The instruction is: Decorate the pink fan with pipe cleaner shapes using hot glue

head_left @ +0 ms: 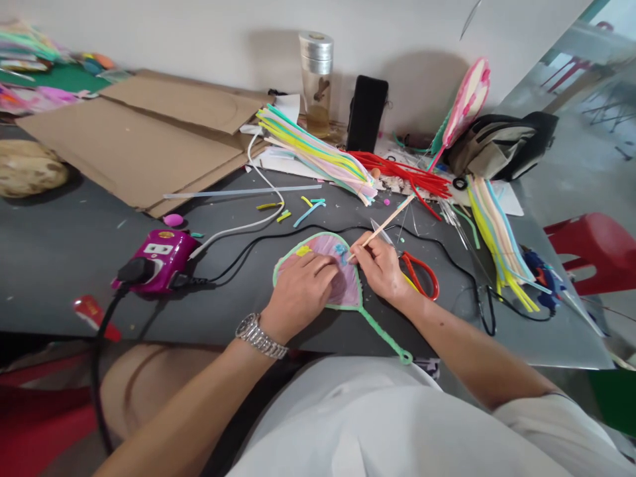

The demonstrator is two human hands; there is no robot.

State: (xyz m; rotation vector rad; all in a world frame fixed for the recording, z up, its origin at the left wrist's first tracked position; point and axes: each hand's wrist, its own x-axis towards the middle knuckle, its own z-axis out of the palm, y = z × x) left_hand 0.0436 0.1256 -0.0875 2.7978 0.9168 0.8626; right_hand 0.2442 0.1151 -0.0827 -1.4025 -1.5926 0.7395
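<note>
A small pink fan with a green pipe-cleaner rim and handle lies flat on the dark table in front of me. My left hand rests on the fan's face, fingers curled down and pressing it. My right hand pinches a thin wooden stick, whose tip touches the fan near a blue decoration. A yellow decoration sits at the fan's upper left. A metal watch is on my left wrist.
Red-handled scissors lie just right of my right hand. Bundles of coloured pipe cleaners, red ones and another bundle lie behind. A purple power strip, cardboard sheets, a bottle, a phone and a bag stand around.
</note>
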